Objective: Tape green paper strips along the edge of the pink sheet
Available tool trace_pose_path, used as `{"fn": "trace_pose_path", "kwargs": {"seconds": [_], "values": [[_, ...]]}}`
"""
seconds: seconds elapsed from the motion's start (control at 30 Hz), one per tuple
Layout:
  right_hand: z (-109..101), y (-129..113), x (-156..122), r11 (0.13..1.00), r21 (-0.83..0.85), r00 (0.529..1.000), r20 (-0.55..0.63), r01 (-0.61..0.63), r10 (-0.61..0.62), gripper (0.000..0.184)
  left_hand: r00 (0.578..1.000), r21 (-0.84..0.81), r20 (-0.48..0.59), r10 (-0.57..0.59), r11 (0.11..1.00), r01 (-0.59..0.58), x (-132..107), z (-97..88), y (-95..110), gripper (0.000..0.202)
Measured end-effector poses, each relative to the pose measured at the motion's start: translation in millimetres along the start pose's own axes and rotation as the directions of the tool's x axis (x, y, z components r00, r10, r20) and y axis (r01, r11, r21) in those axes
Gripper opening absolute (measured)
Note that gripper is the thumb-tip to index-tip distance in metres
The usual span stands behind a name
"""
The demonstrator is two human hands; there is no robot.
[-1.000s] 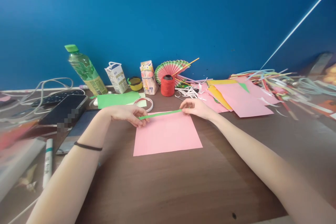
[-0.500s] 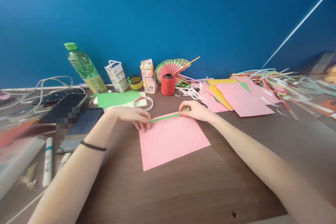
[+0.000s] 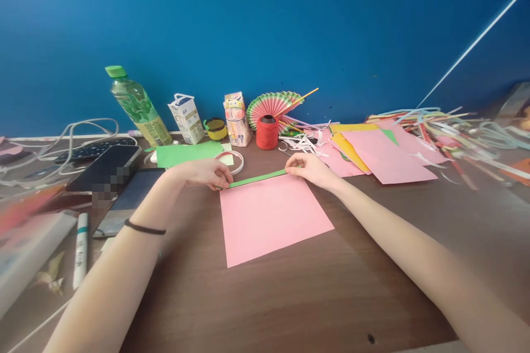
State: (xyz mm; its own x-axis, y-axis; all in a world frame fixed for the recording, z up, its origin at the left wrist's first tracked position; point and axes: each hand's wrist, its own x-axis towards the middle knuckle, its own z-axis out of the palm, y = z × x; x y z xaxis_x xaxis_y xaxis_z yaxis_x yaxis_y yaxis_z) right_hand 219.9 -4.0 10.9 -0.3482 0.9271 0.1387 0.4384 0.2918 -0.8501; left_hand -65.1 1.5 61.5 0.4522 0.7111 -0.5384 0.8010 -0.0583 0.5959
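Observation:
A square pink paper sheet (image 3: 273, 218) lies flat on the brown table (image 3: 290, 298) in front of me. Along its far edge runs a thin green paper strip (image 3: 256, 178). My left hand (image 3: 202, 172) pinches the strip's left end at the sheet's far-left corner. My right hand (image 3: 309, 167) pinches the strip's right end at the far-right corner. The strip is stretched straight between both hands.
A tape roll (image 3: 234, 159) and green paper (image 3: 186, 153) lie behind my left hand. Further back stand a bottle (image 3: 138, 107), cartons, red thread spool (image 3: 266, 132) and paper fan (image 3: 271, 105). Phones (image 3: 105, 168) and marker (image 3: 80, 248) lie left; pink sheets (image 3: 385, 161) and strips right.
The pink sheet turned slightly, its right side swinging away from me. My hands drew the green strip out and set it along the sheet's far edge.

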Motion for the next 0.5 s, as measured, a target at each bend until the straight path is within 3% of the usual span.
{"fn": "trace_pose_path", "kwargs": {"seconds": [0.23,0.5], "values": [[1,1,0,0.999,0.042,1.000,0.002,-0.018,0.018,0.016,1.000,0.000,-0.007,-0.010,1.000,0.010,4,0.8,-5,0.025],[-1,8,3,0.995,0.097,1.000,-0.029,-0.006,0.009,0.020,0.998,0.037,-0.057,-0.031,0.999,0.033,-4,1.4,5,0.024]]}}
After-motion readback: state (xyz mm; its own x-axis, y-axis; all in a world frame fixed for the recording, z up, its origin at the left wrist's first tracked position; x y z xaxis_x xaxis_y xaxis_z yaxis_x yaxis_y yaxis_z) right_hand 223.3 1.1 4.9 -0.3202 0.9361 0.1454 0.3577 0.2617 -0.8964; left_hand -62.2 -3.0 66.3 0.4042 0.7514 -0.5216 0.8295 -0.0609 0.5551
